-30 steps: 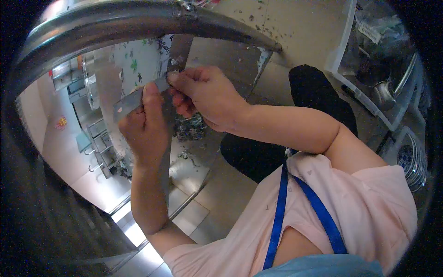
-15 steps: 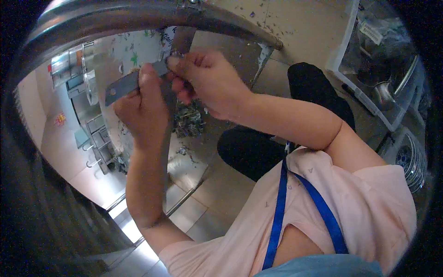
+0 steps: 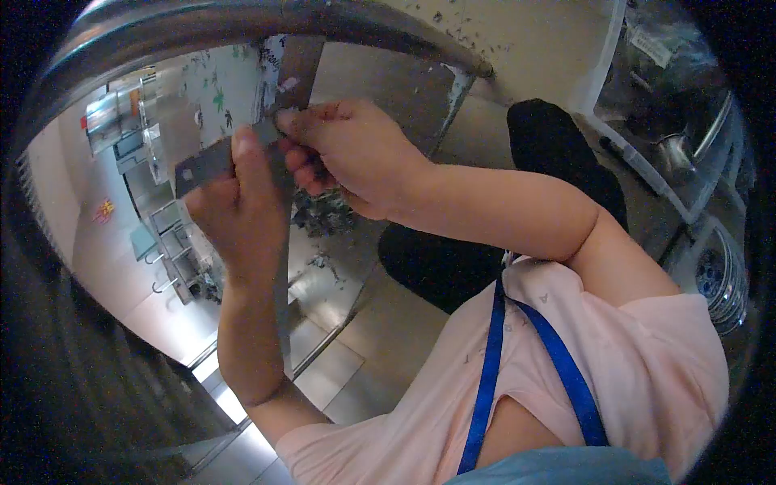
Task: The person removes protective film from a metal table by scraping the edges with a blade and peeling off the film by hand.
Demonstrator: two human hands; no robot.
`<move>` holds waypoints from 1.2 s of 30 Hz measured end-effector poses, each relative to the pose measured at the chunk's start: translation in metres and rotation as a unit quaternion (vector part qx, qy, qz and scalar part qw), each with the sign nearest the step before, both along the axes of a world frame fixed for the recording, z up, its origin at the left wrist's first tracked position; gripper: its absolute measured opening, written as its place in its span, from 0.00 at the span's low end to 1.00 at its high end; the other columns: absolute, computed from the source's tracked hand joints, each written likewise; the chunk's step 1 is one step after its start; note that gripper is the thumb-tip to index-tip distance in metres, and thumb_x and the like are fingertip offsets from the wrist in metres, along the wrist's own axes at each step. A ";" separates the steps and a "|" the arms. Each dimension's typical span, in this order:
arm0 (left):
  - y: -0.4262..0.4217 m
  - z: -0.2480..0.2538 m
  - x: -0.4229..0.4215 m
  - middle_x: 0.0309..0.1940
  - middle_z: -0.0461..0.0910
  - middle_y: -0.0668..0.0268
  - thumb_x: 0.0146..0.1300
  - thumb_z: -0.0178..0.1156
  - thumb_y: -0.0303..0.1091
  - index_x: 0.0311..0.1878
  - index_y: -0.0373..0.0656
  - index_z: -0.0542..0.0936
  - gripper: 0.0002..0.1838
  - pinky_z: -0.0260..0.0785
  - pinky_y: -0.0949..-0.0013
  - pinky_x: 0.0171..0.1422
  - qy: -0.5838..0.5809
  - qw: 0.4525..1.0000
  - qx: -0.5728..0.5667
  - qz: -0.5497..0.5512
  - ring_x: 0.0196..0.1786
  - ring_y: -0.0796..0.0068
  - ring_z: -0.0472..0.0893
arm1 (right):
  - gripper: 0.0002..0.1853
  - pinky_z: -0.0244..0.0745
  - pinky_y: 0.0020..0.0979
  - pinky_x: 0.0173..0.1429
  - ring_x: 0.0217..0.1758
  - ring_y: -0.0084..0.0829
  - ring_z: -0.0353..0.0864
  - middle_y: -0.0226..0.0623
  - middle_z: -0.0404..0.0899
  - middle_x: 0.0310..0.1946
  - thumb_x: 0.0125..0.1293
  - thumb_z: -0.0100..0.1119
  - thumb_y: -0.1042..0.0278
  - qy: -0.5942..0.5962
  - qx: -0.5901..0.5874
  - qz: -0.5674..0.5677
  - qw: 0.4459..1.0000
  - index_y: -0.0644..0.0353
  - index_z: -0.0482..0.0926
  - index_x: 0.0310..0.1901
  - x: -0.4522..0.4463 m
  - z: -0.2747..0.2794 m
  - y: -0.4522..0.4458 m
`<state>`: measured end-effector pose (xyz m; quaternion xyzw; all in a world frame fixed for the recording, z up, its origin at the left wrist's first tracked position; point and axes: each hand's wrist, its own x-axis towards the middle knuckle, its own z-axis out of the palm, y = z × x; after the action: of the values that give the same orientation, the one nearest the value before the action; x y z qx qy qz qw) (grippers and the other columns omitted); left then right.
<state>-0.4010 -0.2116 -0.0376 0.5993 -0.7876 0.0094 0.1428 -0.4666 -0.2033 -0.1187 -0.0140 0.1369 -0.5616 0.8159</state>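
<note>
My left hand (image 3: 242, 202) is closed around a flat grey plate (image 3: 204, 163), with the thumb lying on its face. A small pale hole shows near the plate's outer end. My right hand (image 3: 356, 158) is pinched at the plate's other end, thumb uppermost and the other fingers curled under. Whatever sits between those right fingertips is hidden. Behind both hands stands a whitish panel (image 3: 214, 81) with green marks and dark handwriting along its edge.
A curved metal rail (image 3: 347, 23) crosses the top. Dark scraps (image 3: 323, 214) lie below the hands. At the right, a clear plastic bin (image 3: 602, 73) holds bagged items and a metal vessel (image 3: 672, 158). Near it is a stack of round wire-like items (image 3: 719, 279). My dark-clad knees are close by.
Both hands and the plate have shifted slightly left and down. The left hand keeps its hold on the plate, and the right hand stays pinched at its end.
</note>
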 end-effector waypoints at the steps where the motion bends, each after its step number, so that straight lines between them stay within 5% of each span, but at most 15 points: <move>1: -0.002 0.000 0.001 0.11 0.73 0.67 0.54 0.46 0.31 0.17 0.33 0.74 0.15 0.62 0.79 0.20 -0.010 1.000 -0.001 -0.009 0.16 0.82 0.72 | 0.11 0.60 0.20 0.18 0.14 0.20 0.63 0.29 0.65 0.14 0.54 0.47 0.65 0.005 0.000 -0.005 1.000 0.63 0.68 0.21 -0.002 0.000 -0.002; 4: 0.003 0.000 -0.012 0.11 0.73 0.66 0.53 0.46 0.30 0.18 0.33 0.73 0.14 0.61 0.78 0.19 0.074 0.997 0.029 0.004 0.15 0.81 0.71 | 0.11 0.60 0.20 0.18 0.14 0.20 0.63 0.29 0.65 0.14 0.54 0.47 0.65 -0.007 0.009 -0.023 1.000 0.63 0.68 0.21 -0.002 0.002 0.000; 13: -0.002 0.003 -0.007 0.10 0.73 0.63 0.52 0.47 0.35 0.15 0.32 0.73 0.17 0.61 0.76 0.19 -0.055 0.998 -0.024 -0.030 0.13 0.77 0.72 | 0.10 0.60 0.20 0.17 0.14 0.20 0.63 0.29 0.65 0.14 0.54 0.48 0.66 -0.041 0.016 -0.041 0.998 0.63 0.69 0.21 0.002 0.003 0.000; 29: -0.009 0.005 0.002 0.10 0.71 0.68 0.53 0.49 0.35 0.17 0.34 0.74 0.15 0.57 0.78 0.18 0.012 1.000 -0.014 -0.020 0.15 0.83 0.68 | 0.11 0.60 0.20 0.17 0.14 0.20 0.64 0.29 0.65 0.13 0.54 0.47 0.65 0.009 0.007 -0.052 0.999 0.63 0.68 0.21 0.004 0.005 -0.002; 32: -0.022 0.009 -0.005 0.10 0.71 0.68 0.53 0.50 0.36 0.17 0.34 0.74 0.16 0.57 0.78 0.18 0.014 1.000 0.007 -0.025 0.15 0.84 0.67 | 0.11 0.59 0.20 0.17 0.13 0.21 0.63 0.29 0.65 0.13 0.55 0.47 0.66 0.012 -0.025 -0.127 0.991 0.63 0.68 0.21 -0.003 0.005 -0.014; 36: -0.008 0.015 0.000 0.11 0.72 0.68 0.54 0.49 0.36 0.16 0.34 0.74 0.17 0.58 0.77 0.19 0.010 0.998 0.064 -0.027 0.14 0.84 0.67 | 0.11 0.59 0.20 0.18 0.14 0.21 0.63 0.30 0.65 0.13 0.55 0.46 0.66 0.073 -0.012 -0.057 0.996 0.64 0.68 0.21 0.002 -0.002 -0.007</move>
<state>-0.4013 -0.2196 -0.0227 0.5856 -0.8011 -0.0511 0.1123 -0.4647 -0.2101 -0.1207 -0.0568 0.1900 -0.6064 0.7701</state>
